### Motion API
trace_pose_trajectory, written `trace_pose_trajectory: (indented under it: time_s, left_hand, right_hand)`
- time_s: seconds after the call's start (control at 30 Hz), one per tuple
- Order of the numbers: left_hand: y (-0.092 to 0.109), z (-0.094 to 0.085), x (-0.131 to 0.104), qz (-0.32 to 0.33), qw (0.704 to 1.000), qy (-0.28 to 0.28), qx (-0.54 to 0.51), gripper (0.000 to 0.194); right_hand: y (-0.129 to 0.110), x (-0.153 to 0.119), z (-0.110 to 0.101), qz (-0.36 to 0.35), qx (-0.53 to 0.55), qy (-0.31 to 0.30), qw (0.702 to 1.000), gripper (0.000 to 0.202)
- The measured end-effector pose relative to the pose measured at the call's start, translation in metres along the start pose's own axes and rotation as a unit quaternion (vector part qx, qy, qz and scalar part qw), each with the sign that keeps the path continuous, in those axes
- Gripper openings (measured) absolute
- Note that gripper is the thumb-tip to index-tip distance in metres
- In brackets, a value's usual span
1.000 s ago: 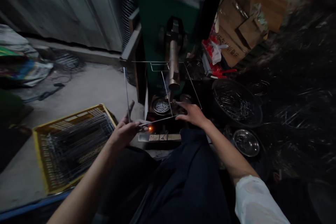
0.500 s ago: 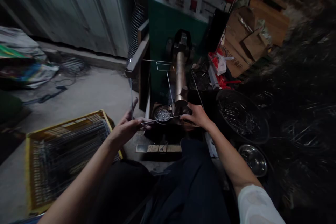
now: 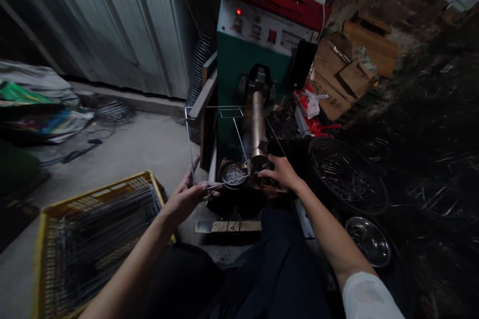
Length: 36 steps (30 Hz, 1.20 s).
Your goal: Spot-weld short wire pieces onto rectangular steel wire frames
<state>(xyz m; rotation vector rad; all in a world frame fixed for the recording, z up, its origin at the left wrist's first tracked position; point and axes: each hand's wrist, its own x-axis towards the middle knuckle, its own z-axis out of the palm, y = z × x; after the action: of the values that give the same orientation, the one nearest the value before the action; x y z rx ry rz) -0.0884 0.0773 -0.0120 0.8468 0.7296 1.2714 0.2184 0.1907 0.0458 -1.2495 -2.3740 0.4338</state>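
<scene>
My left hand (image 3: 186,193) is closed on the near left corner of a thin metal wire frame (image 3: 189,142), thumb pressed along the wire. The frame is a large open rectangle with a smaller bent loop at its far side. My right hand (image 3: 280,172) pinches the frame's near right part beside the tip of the machine's metal arm (image 3: 258,124); its fingertips are partly hard to make out. The frame surrounds this arm, which sticks out of a green and red machine (image 3: 232,65) resembling a spot welder. Under the near wire sits a round dish of small metal pieces (image 3: 235,174).
A yellow crate (image 3: 101,187) holding wire frames stands at left. At right are a dark basin (image 3: 381,194) of metal pieces and a shiny bowl (image 3: 374,244). A cardboard box (image 3: 329,75) lies behind. A wooden bar (image 3: 235,226) lies low in front.
The whole view has shifted, so the machine and crate appear lower. Both hands keep their hold on the wire frame, and the frame stays around the metal arm, its far side tilted slightly differently.
</scene>
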Motion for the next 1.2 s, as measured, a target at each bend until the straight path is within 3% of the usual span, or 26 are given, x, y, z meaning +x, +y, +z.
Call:
trace_pose_trajectory:
  time_s: [0.13,0.23,0.33,0.4,0.53,0.73,0.9,1.07,1.2]
  left_hand:
    - [0.000,0.005,-0.007,-0.011,1.000,0.026,0.005,0.110]
    - [0.001,0.006,-0.007,-0.015,0.999,0.031,0.009,0.114]
    - [0.001,0.005,-0.005,-0.015,0.999,0.024,0.016,0.113]
    - [0.001,0.004,-0.004,-0.016,1.000,0.018,0.016,0.113]
    - [0.002,0.002,-0.006,-0.003,1.000,0.012,0.019,0.112]
    - [0.003,0.013,-0.011,0.012,0.999,0.033,0.011,0.106]
    - [0.006,0.024,-0.011,0.022,0.995,0.092,-0.001,0.093]
    - [0.015,0.021,-0.006,0.004,0.995,0.098,0.029,0.086]
    - [0.020,0.021,-0.003,-0.004,0.993,0.104,0.048,0.083]
  right_hand:
    - [0.008,-0.004,0.001,-0.014,0.014,0.026,0.999,0.053]
    - [0.013,-0.008,0.001,-0.017,0.020,0.120,0.992,0.051]
    - [0.022,-0.010,0.001,0.040,-0.010,0.228,0.973,0.046]
    - [0.033,-0.011,0.001,0.098,-0.022,0.252,0.962,0.045]
    - [0.058,-0.012,0.004,0.209,0.099,0.189,0.954,0.041]
    - [0.058,-0.011,0.008,0.249,0.236,0.180,0.922,0.048]
    - [0.051,-0.024,0.006,0.260,0.257,0.179,0.914,0.042]
    - [0.059,-0.039,0.011,0.271,0.268,0.140,0.914,0.030]
    - [0.065,-0.033,0.014,0.274,0.261,0.135,0.916,0.030]
